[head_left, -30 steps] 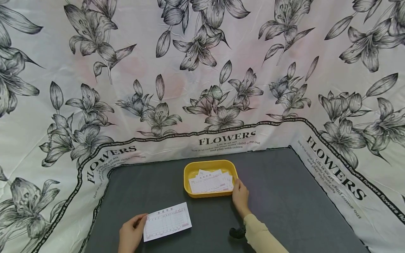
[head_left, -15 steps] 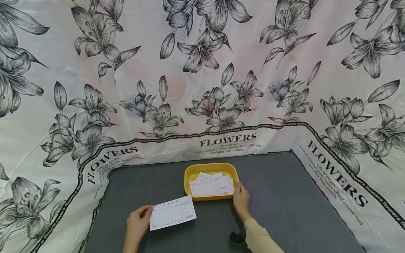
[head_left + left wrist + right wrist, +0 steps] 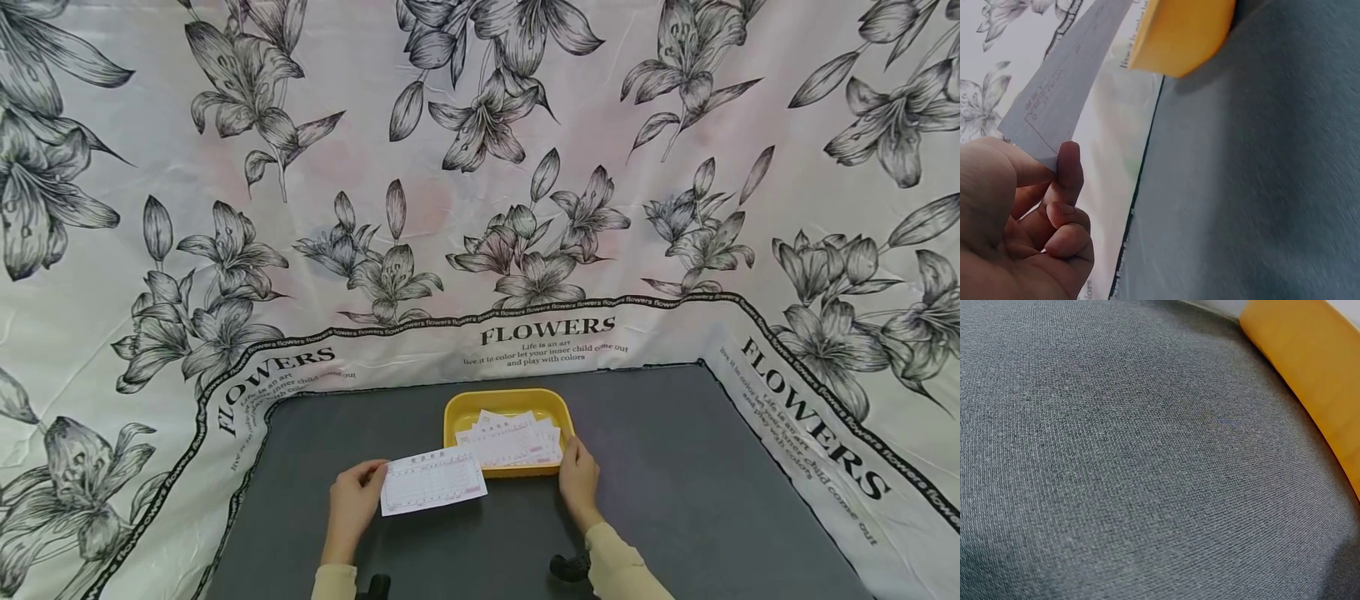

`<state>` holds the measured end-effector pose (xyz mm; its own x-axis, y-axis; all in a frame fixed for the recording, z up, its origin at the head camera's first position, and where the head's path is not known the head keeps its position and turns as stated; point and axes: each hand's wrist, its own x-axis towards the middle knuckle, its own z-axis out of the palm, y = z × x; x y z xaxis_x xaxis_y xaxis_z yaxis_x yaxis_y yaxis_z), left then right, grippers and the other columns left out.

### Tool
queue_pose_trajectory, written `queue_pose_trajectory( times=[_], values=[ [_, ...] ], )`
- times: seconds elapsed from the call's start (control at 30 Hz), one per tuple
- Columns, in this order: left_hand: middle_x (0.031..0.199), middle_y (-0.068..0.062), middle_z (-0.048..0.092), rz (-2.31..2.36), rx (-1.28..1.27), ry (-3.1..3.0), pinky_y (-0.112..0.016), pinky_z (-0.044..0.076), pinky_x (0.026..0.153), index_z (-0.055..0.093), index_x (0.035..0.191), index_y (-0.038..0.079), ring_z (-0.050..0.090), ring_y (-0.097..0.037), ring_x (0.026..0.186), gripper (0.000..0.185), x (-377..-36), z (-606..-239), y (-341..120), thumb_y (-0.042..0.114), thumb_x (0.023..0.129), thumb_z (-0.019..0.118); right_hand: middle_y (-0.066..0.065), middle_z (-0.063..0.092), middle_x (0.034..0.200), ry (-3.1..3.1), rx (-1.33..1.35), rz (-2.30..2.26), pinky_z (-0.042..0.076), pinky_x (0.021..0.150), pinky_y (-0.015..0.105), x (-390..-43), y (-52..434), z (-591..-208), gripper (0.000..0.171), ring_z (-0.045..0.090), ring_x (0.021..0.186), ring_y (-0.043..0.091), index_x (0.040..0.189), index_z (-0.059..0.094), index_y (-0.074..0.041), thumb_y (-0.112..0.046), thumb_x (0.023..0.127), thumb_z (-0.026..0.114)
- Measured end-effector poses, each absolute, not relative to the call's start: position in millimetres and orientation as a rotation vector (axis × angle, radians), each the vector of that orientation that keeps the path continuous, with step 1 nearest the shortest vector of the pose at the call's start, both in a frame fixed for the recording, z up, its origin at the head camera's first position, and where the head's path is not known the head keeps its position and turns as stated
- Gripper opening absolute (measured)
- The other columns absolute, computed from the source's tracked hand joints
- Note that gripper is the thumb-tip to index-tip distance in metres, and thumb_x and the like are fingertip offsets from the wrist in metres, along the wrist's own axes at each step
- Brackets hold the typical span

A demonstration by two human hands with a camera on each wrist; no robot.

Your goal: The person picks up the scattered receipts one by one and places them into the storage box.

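My left hand pinches the left edge of a white printed receipt slip between thumb and fingertips. In the left wrist view the slip tilts up away from the thumb, and the other fingers of the hand are curled. Its far right corner overlaps the front left of a yellow plastic tray in the head view. Several similar slips lie loosely stacked inside that tray. At the tray's front right corner, my right hand holds the rim; the right wrist view shows only the tray's side.
A dark grey cloth covers the table beneath the tray. Behind it and along both sides rises a white curtain printed with black lilies. Dark wrist-camera mounts show beside the sleeves.
My left hand has carried the slip up and to the right, from the table's front left to the tray's front edge. The right hand stays at the tray's corner.
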<state>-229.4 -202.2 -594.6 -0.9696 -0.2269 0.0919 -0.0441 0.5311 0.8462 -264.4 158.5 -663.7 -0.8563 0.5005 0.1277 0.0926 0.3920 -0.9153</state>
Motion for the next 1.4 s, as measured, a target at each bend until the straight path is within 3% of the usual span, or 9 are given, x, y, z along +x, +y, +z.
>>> queue_pose_trajectory(
  times=[0.17, 0.57, 0.7, 0.77, 0.83, 0.9, 0.97, 1.03, 1.4],
  values=[
    [0.089, -0.008, 0.076, -1.438, 0.197, -2.551, -0.022, 0.047, 0.057, 0.081, 0.109, 0.0, 0.06, -0.013, 0.071, 0.018, -241, -589, -191, 0.012, 0.103, 0.068, 0.028, 0.067, 0.136, -2.27, -0.504, 1.475, 0.048, 0.107, 0.065, -263, 159, -663, 0.051, 0.062, 0.126, 0.049, 0.133, 0.069, 0.004, -0.032, 0.117, 0.037],
    [0.09, -0.01, 0.077, -1.466, 0.159, -2.523, -0.025, 0.049, 0.059, 0.081, 0.108, 0.0, 0.062, -0.014, 0.071, 0.018, -269, -572, -160, 0.013, 0.103, 0.069, 0.026, 0.072, 0.119, -2.273, -0.515, 1.464, 0.053, 0.092, 0.055, -262, 158, -663, 0.049, 0.066, 0.104, 0.039, 0.12, 0.071, 0.003, -0.032, 0.117, 0.037],
    [0.09, -0.011, 0.077, -1.473, 0.168, -2.519, -0.025, 0.05, 0.059, 0.082, 0.107, 0.0, 0.063, -0.015, 0.072, 0.018, -279, -569, -152, 0.013, 0.102, 0.07, 0.028, 0.07, 0.13, -2.261, -0.517, 1.472, 0.051, 0.102, 0.062, -261, 157, -663, 0.049, 0.065, 0.117, 0.046, 0.129, 0.07, 0.004, -0.031, 0.117, 0.038],
    [0.091, -0.012, 0.078, -1.479, 0.181, -2.518, -0.026, 0.05, 0.06, 0.082, 0.108, 0.0, 0.065, -0.016, 0.072, 0.018, -283, -569, -148, 0.014, 0.102, 0.07, 0.027, 0.072, 0.124, -2.262, -0.522, 1.468, 0.053, 0.098, 0.057, -261, 157, -662, 0.048, 0.067, 0.11, 0.042, 0.125, 0.071, 0.004, -0.031, 0.117, 0.038],
    [0.093, -0.013, 0.078, -1.495, 0.194, -2.519, -0.027, 0.051, 0.061, 0.082, 0.109, 0.0, 0.066, -0.017, 0.074, 0.019, -287, -569, -144, 0.014, 0.103, 0.07, 0.025, 0.071, 0.104, -2.269, -0.524, 1.463, 0.053, 0.085, 0.048, -261, 157, -662, 0.047, 0.064, 0.093, 0.035, 0.114, 0.071, 0.003, -0.031, 0.117, 0.039],
    [0.095, -0.013, 0.079, -1.508, 0.206, -2.524, -0.027, 0.051, 0.062, 0.082, 0.109, 0.0, 0.067, -0.018, 0.076, 0.02, -290, -569, -140, 0.014, 0.103, 0.07, 0.016, 0.06, 0.081, -2.275, -0.53, 1.465, 0.044, 0.073, 0.039, -262, 157, -662, 0.046, 0.052, 0.076, 0.027, 0.098, 0.066, 0.0, -0.031, 0.117, 0.039],
    [0.096, -0.013, 0.079, -1.515, 0.219, -2.529, -0.027, 0.051, 0.062, 0.082, 0.11, 0.001, 0.067, -0.018, 0.077, 0.02, -293, -570, -136, 0.015, 0.103, 0.07, 0.007, 0.043, 0.071, -2.279, -0.527, 1.465, 0.035, 0.068, 0.034, -262, 157, -662, 0.045, 0.042, 0.069, 0.021, 0.089, 0.059, -0.003, -0.031, 0.117, 0.039],
    [0.095, -0.012, 0.079, -1.516, 0.223, -2.529, -0.027, 0.051, 0.062, 0.082, 0.109, 0.001, 0.067, -0.019, 0.077, 0.019, -296, -572, -132, 0.014, 0.103, 0.07, 0.002, 0.036, 0.07, -2.278, -0.523, 1.467, 0.033, 0.066, 0.032, -263, 158, -661, 0.044, 0.038, 0.067, 0.019, 0.086, 0.056, -0.005, -0.031, 0.117, 0.039],
    [0.095, -0.012, 0.078, -1.505, 0.259, -2.541, -0.031, 0.055, 0.063, 0.082, 0.108, 0.0, 0.068, -0.02, 0.078, 0.018, -307, -583, -108, 0.012, 0.102, 0.07, 0.001, 0.038, 0.069, -2.264, -0.527, 1.455, 0.034, 0.067, 0.034, -263, 158, -660, 0.045, 0.04, 0.068, 0.021, 0.081, 0.053, -0.008, -0.032, 0.117, 0.039]
  ],
)
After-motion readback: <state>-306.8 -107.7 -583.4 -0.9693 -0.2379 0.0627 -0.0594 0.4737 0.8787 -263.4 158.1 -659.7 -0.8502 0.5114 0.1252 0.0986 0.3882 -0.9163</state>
